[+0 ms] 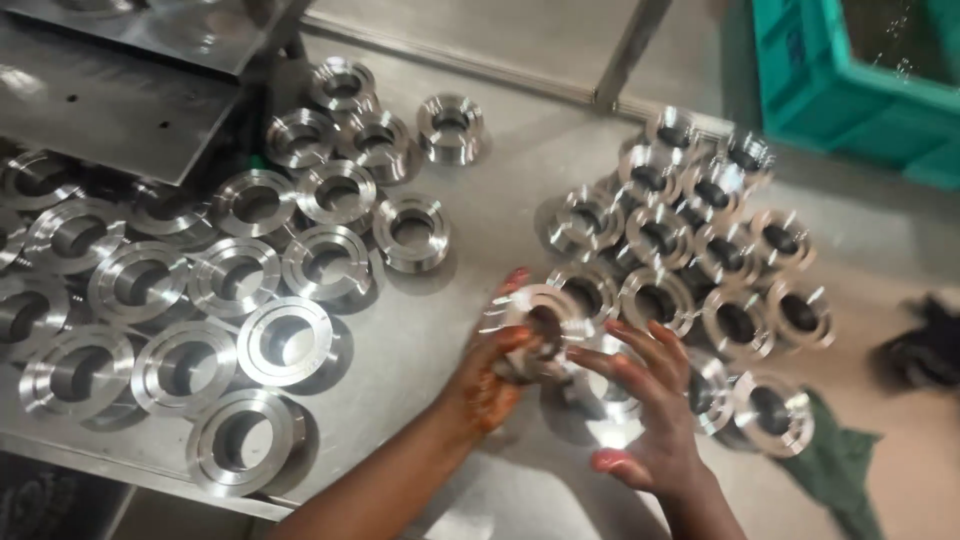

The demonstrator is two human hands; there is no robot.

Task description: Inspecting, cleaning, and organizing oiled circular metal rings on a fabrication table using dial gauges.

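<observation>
Head view, looking down on a grey metal worktable (500, 170).

Item, lower centre of the frame: one shiny round machined steel ring with small projecting pins (540, 318), held tilted just above the table. The left hand (492, 378), its palm stained reddish-orange, has its fingers curled round the ring's lower side and grips it. The right hand (650, 400) is beside the ring on the right, fingers spread and only slightly bent, their tips at or very near the ring; whether they touch it cannot be told because of blur. This hand encloses nothing.

Lot, right half of the frame: a close group of bright steel rings with pins (700, 240), lying flat in rough rows from upper right down to lower right, the nearest ones just beside the held ring and partly under the right hand.

Lot, left half of the frame: a larger group of plain flanged steel rings with wide bores (240, 275), lying flat and touching one another, well apart from the pinned group across a bare strip of table.

Other entries: a flat steel plate (100, 100) at upper left, over part of the flanged group; a green plastic crate (840, 80) at upper right; a dark green cloth (840, 470) at lower right, off the table's edge.
</observation>
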